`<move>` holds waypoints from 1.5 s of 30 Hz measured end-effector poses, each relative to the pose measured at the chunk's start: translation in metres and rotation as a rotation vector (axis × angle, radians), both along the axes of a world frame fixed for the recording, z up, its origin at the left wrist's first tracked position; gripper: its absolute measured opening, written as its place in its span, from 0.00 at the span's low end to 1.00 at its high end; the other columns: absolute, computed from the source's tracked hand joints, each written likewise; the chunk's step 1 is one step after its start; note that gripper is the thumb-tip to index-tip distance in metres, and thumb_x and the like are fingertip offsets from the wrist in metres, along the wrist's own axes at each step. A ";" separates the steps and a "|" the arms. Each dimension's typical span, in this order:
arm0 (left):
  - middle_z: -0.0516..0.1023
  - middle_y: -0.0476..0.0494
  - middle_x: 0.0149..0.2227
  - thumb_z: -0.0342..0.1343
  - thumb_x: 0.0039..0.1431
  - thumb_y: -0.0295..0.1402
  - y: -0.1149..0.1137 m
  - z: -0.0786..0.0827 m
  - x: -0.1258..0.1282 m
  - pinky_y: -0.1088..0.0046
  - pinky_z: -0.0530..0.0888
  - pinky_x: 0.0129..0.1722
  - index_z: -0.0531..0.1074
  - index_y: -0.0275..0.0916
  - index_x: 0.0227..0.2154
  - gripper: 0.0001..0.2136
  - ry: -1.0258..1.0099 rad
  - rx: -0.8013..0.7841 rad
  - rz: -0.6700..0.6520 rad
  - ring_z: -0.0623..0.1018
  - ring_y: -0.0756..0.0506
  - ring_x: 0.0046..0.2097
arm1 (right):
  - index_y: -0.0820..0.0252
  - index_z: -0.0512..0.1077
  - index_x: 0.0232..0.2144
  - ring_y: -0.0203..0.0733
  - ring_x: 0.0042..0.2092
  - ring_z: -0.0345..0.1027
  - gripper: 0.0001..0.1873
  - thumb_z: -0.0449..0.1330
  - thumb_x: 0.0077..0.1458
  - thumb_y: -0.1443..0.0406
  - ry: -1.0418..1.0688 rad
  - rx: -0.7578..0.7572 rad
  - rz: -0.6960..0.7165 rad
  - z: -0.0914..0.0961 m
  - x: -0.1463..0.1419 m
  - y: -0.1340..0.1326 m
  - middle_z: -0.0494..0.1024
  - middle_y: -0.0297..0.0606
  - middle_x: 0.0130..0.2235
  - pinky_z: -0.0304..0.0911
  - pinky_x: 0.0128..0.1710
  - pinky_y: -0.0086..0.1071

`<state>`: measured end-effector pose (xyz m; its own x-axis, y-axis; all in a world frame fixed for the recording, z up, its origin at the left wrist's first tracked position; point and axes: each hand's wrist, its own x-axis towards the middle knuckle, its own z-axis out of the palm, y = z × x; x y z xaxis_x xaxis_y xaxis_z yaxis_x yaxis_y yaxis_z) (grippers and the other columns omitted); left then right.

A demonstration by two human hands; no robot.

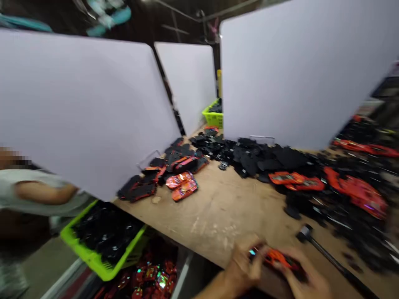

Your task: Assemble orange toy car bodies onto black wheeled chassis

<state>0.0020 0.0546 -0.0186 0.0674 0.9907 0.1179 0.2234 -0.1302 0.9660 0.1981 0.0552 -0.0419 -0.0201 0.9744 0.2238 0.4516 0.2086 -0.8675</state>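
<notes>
Near the front edge of the wooden table, my left hand (241,265) and my right hand (307,276) both grip an orange and black toy car (276,256), one at each end. The car is blurred, and my fingers hide parts of it. To the right of my hands lies a hammer (327,253) with a dark head and a long dark handle. Further up the table rest a few shiny orange car bodies (183,185) beside a pile of black and orange cars (183,164).
Black flat parts (264,158) are heaped along the back and right, with red car bodies (358,191) among them. White panels (299,74) stand behind. A green basket (102,270) of black parts sits below left, above shiny red pieces (149,276). Another person's arm (46,193) shows at left.
</notes>
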 end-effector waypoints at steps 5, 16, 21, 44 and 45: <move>0.81 0.40 0.39 0.55 0.69 0.48 0.008 0.022 -0.022 0.68 0.74 0.40 0.76 0.39 0.43 0.16 0.072 -0.054 -0.172 0.78 0.43 0.39 | 0.56 0.78 0.43 0.47 0.42 0.79 0.16 0.68 0.57 0.54 0.049 -0.186 0.019 0.033 0.000 -0.003 0.85 0.38 0.41 0.74 0.42 0.31; 0.79 0.36 0.43 0.62 0.50 0.26 -0.016 0.047 -0.001 0.51 0.70 0.54 0.73 0.40 0.42 0.15 0.510 0.057 -0.218 0.78 0.33 0.46 | 0.56 0.75 0.42 0.44 0.40 0.77 0.17 0.58 0.67 0.50 0.067 -0.325 0.200 0.112 -0.006 -0.013 0.82 0.38 0.39 0.70 0.40 0.32; 0.73 0.47 0.28 0.61 0.44 0.28 -0.041 0.025 -0.011 0.68 0.68 0.36 0.73 0.38 0.34 0.11 -0.604 -0.864 -0.387 0.72 0.45 0.31 | 0.55 0.77 0.47 0.54 0.48 0.74 0.25 0.54 0.68 0.44 -0.458 0.150 -0.078 0.081 0.066 0.012 0.80 0.48 0.47 0.70 0.47 0.44; 0.67 0.48 0.30 0.55 0.43 0.23 -0.057 0.012 0.001 0.70 0.72 0.40 0.70 0.28 0.40 0.16 -1.617 -1.494 -0.340 0.72 0.50 0.28 | 0.48 0.70 0.66 0.36 0.31 0.68 0.34 0.49 0.64 0.76 -0.578 0.174 0.475 0.092 0.044 -0.031 0.74 0.35 0.32 0.66 0.32 0.24; 0.67 0.48 0.30 0.55 0.43 0.23 -0.057 0.012 0.001 0.70 0.72 0.40 0.70 0.28 0.39 0.16 -1.618 -1.493 -0.341 0.71 0.51 0.28 | 0.49 0.70 0.66 0.36 0.31 0.68 0.33 0.49 0.65 0.76 -0.553 0.169 0.468 0.093 0.046 -0.033 0.74 0.35 0.33 0.66 0.32 0.24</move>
<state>0.0031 -0.0019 -0.0065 0.8560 0.3655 -0.3658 -0.4889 0.8024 -0.3423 0.2436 0.0227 0.0510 -0.5778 0.7896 0.2066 0.6446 0.5967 -0.4780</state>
